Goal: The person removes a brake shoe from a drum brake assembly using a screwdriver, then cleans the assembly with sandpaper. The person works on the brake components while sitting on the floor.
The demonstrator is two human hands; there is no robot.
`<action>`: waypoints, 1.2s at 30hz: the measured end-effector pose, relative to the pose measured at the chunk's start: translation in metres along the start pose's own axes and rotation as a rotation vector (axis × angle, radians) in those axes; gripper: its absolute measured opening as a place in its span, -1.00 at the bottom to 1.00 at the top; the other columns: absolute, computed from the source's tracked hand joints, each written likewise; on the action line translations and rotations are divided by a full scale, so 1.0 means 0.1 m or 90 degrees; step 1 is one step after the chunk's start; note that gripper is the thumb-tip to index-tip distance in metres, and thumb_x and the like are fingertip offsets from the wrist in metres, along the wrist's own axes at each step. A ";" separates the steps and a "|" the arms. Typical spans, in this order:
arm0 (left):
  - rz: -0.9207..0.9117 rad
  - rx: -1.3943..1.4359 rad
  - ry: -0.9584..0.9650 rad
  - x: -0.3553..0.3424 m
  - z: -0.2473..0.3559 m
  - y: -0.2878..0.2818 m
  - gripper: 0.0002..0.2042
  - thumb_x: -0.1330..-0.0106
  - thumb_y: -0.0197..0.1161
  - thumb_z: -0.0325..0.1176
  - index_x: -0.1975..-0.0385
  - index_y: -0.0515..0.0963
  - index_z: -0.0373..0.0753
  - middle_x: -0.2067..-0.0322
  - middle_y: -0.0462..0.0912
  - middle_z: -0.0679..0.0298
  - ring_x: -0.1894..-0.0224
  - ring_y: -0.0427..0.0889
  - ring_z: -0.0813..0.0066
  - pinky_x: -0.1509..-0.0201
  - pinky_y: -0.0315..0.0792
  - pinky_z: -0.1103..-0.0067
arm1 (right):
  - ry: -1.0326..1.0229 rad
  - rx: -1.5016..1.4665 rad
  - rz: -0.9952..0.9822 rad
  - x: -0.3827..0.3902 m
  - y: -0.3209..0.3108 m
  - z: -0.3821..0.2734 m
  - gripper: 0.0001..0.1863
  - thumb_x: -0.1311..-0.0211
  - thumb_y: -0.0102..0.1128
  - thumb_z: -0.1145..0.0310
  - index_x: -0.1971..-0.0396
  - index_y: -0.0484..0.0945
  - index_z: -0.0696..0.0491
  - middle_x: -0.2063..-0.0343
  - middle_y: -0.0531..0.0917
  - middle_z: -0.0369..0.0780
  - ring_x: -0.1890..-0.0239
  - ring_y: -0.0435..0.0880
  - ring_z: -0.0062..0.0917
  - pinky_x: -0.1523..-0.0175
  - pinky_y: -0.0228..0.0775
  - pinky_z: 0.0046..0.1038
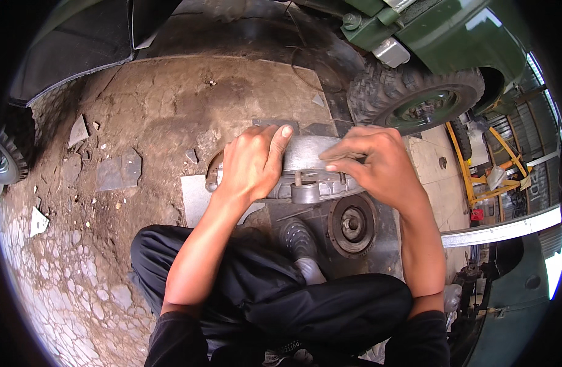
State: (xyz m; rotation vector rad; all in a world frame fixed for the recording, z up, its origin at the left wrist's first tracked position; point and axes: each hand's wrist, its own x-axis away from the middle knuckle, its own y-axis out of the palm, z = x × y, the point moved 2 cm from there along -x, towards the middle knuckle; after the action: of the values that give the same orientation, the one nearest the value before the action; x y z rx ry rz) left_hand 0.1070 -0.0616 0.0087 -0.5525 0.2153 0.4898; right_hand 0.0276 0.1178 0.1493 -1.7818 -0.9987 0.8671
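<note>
A grey cast-metal housing [308, 153] with a smooth curved face stands on the ground in front of my crossed legs. My left hand [250, 162] grips its left side, with the fingers curled over the top and the thumb lying along the edge. My right hand [373, 162] is closed at the right side of the curved face, fingertips and thumb pressed together; whatever may be between them is hidden. Below the face sits a short metal cylinder [304, 192] with a rod rising from it. A round, dark metal disc [352, 226] with a hub lies near my right knee.
A green vehicle [458, 43] with a knobby tyre [409, 101] stands at the far right. Broken tile pieces [120, 171] lie on the dirt floor at left. A yellow metal frame [471, 177] stands at right. My shoe [298, 240] is close to the disc.
</note>
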 end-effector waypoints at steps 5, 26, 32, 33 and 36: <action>0.023 0.029 0.023 0.01 -0.10 0.01 -0.40 -0.74 -0.14 0.06 0.21 0.69 -0.34 0.25 0.72 -0.24 0.10 0.70 -0.34 -0.01 0.54 -0.05 | -0.055 -0.027 0.001 -0.22 0.30 -0.18 -0.80 -0.15 0.58 0.30 0.23 0.89 0.02 0.33 0.82 -0.11 0.25 0.80 -0.16 0.06 0.58 -0.22; 0.021 -0.018 -0.031 0.00 -0.09 -0.03 -0.32 -0.76 -0.22 0.10 0.26 0.65 -0.43 0.24 0.69 -0.28 0.11 0.66 -0.41 -0.04 0.49 -0.03 | 0.064 -0.095 0.095 0.16 0.02 0.28 -0.78 -0.16 0.60 0.41 0.20 0.89 0.13 0.32 0.83 -0.12 0.25 0.80 -0.38 0.05 0.60 -0.36; 0.033 -0.066 0.076 -0.02 0.09 -0.02 -0.46 -0.72 -0.03 0.04 0.10 0.70 -0.36 0.17 0.74 -0.23 0.02 0.71 -0.27 -0.08 0.53 0.03 | 0.152 -0.150 0.191 0.68 -0.05 0.82 -0.78 -0.19 0.59 0.42 0.18 0.88 0.16 0.26 0.87 -0.14 0.16 0.84 -0.42 -0.05 0.61 -0.38; 0.022 -0.058 0.101 -0.03 0.17 -0.02 -0.52 -0.63 0.17 0.04 -0.07 0.72 -0.31 0.09 0.78 -0.14 -0.04 0.74 -0.17 -0.17 0.56 0.11 | 0.141 -0.166 0.209 0.73 -0.02 0.87 -0.78 -0.19 0.58 0.43 0.18 0.87 0.16 0.26 0.87 -0.14 0.14 0.84 -0.42 -0.07 0.61 -0.39; 0.020 -0.077 0.266 -0.05 0.48 0.03 -0.40 -0.48 0.34 0.14 -0.19 0.68 -0.32 0.01 0.78 -0.09 -0.06 0.75 -0.12 -0.25 0.55 0.15 | 0.114 -0.167 0.233 0.75 0.02 0.89 -0.79 -0.21 0.57 0.44 0.17 0.87 0.17 0.23 0.87 -0.14 0.11 0.84 -0.39 -0.09 0.62 -0.37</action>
State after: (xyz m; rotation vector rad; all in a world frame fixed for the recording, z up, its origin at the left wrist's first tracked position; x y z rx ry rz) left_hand 0.1044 -0.0344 0.0488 -0.7683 0.5960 0.4156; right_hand -0.0161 0.2156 0.1046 -2.2700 -0.7044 0.8045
